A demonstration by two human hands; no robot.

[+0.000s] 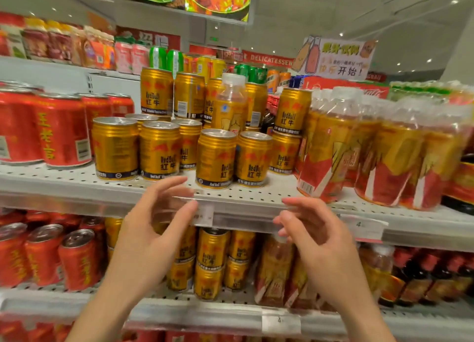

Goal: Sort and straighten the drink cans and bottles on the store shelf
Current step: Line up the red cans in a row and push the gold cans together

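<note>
Two hands: both raised in front of the shelf (pixel 243 203), palms turned toward each other, neither touching any can or bottle.
Left hand (pixel 154 228): forearm rising from the lower left; fingers spread and loosely bent, tips at the shelf's front edge; it holds nothing.
Right hand (pixel 315 236): forearm rising from the lower right; fingers relaxed and slightly curled, pointing left toward the other hand; it holds nothing.
Gold cans (pixel 215 159): upright at the middle of the shelf, front ones near the front edge, just above the hands; a second tier stands stacked on the cans behind them.
Bottle (pixel 229 103): one clear bottle with a white cap and orange drink, upright among the stacked gold cans toward the back of the shelf.
Red cans (pixel 61 128): upright at the left end of the shelf, just beside the gold cans.
Wrapped bottle packs (pixel 359 146): white-capped bottles in clear film at the right end of the shelf, reaching its front edge.
Lower shelf (pixel 205 305): red cans at the left, gold cans stacked in the middle behind the hands, bottles at the right.
Price tags (pixel 280 322): white labels clipped along the shelves' front edges.
Hanging sign (pixel 336 58): drink illustration above the right end, behind the packs.
</note>
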